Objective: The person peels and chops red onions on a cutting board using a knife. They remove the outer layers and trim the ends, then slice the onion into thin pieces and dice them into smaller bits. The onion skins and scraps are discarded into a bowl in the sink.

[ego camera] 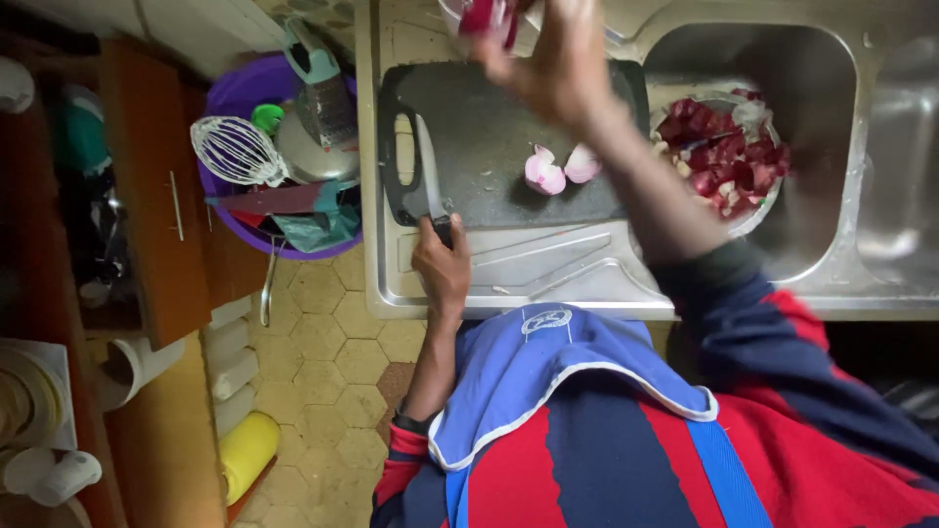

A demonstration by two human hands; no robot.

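A knife [430, 181] is held flat on the dark cutting board [509, 137] by the left hand [442, 266], whose fingers are closed round the handle at the board's near edge, blade pointing away across the board. The right hand [548, 59] is raised over the far edge of the board, blurred, with its fingers pinched round a red onion piece [481, 16] close to a clear container [460, 12] at the top of the view (how tightly it is gripped cannot be told through the blur). Two peeled onion halves [559, 168] lie cut side down near the middle of the board, touching each other and well apart from the blade. A bowl of chopped red onion [724, 152] sits in the sink [812, 127] to the right of the board.

The step in hand is judged to be the clearing of a piece off the board while the knife is parked. It is done well if the blade is kept flat and motionless on the board, edge turned away from the halves, while the other arm crosses above it. The pinched piece should be released only once it is squarely over its vessel, so nothing drops on the draining surface. The halves are best left flat side down, where they cannot roll.

A purple basin [230, 98] with a whisk [235, 149] and a grater [323, 98] stands left of the sink.
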